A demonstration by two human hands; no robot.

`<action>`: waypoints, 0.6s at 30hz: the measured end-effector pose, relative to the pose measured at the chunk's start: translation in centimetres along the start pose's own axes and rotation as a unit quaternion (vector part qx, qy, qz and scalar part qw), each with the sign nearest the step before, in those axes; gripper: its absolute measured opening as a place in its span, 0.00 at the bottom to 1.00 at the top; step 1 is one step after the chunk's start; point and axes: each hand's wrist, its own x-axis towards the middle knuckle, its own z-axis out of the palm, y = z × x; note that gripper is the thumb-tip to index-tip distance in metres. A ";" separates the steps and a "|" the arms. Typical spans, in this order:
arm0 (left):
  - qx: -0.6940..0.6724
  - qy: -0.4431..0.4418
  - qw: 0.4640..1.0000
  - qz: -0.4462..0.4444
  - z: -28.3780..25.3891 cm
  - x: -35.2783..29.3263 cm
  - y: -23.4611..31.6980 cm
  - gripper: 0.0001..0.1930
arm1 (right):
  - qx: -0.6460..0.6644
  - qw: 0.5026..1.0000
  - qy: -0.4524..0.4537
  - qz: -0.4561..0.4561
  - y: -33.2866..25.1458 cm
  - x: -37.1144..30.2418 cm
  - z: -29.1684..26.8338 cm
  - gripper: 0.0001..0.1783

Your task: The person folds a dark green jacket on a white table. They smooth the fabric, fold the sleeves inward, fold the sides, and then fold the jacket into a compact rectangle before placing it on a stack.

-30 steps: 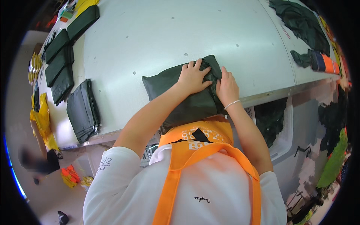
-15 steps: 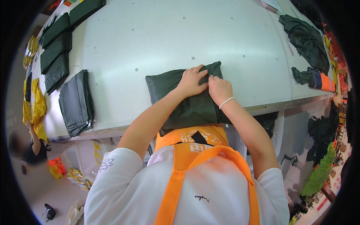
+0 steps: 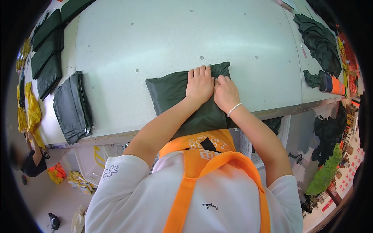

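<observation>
A dark green fabric pouch [image 3: 171, 93], plump and roughly rectangular, lies at the table's front edge against my orange apron. My left hand [image 3: 199, 83] presses down on its far right part, fingers bent together over the cloth near the far edge. Right beside it, my right hand [image 3: 226, 93] has its fingers curled and closed on the cloth, close to the pouch's right end. The thumbs almost meet at a crease between the hands. What exactly the fingertips pinch is hidden. The pouch's far right corner sticks up past both hands.
Flat dark green packs [image 3: 48, 58] lie along the table's left side, with a folded stack [image 3: 73, 106] nearer. Yellow bundles [image 3: 33, 103] hang at the left edge. Crumpled dark green cloth [image 3: 318, 42] and an orange-banded roll [image 3: 332, 84] lie right. Another person's arm [image 3: 35, 151] shows far left.
My left hand has turned, its fingers now pointing straight away from me and drawn together. My right hand has shifted slightly left and down, its fingers laid over the cloth.
</observation>
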 end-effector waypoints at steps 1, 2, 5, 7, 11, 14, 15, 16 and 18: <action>0.014 -0.005 1.000 0.000 0.0 0.1 0.1 0.23 | 0.042 0.999 0.009 -0.015 0.6 0.2 0.0 0.07; 0.027 -0.011 1.000 0.000 -0.1 0.1 0.3 0.23 | 0.085 0.996 0.018 -0.030 1.3 0.4 0.0 0.07; 0.037 -0.031 0.999 -0.008 -0.2 0.2 0.3 0.24 | 0.188 0.974 -0.104 0.071 2.2 3.2 -0.6 0.09; 0.036 -0.031 0.999 -0.010 -0.2 0.3 0.4 0.25 | 0.214 0.942 -0.193 0.172 3.1 5.4 0.1 0.15; 0.033 -0.044 0.998 -0.017 -0.5 0.4 0.6 0.25 | 0.287 0.892 -0.286 0.200 4.7 7.8 1.1 0.16; -0.012 -0.015 0.999 -0.029 0.0 0.5 0.1 0.24 | 0.298 0.832 -0.386 0.266 3.8 9.8 -0.8 0.11; -0.033 0.007 0.999 -0.032 -0.1 0.5 -0.1 0.23 | 0.290 0.845 -0.366 0.261 3.6 9.7 -0.9 0.10; -0.059 -0.034 0.995 -0.066 -0.1 1.0 -0.5 0.20 | 0.283 0.857 -0.346 0.257 3.4 9.4 -1.0 0.08; -0.115 -0.119 0.978 -0.130 0.2 2.9 -1.7 0.17 | 0.263 0.880 -0.312 0.245 3.5 8.8 -0.8 0.07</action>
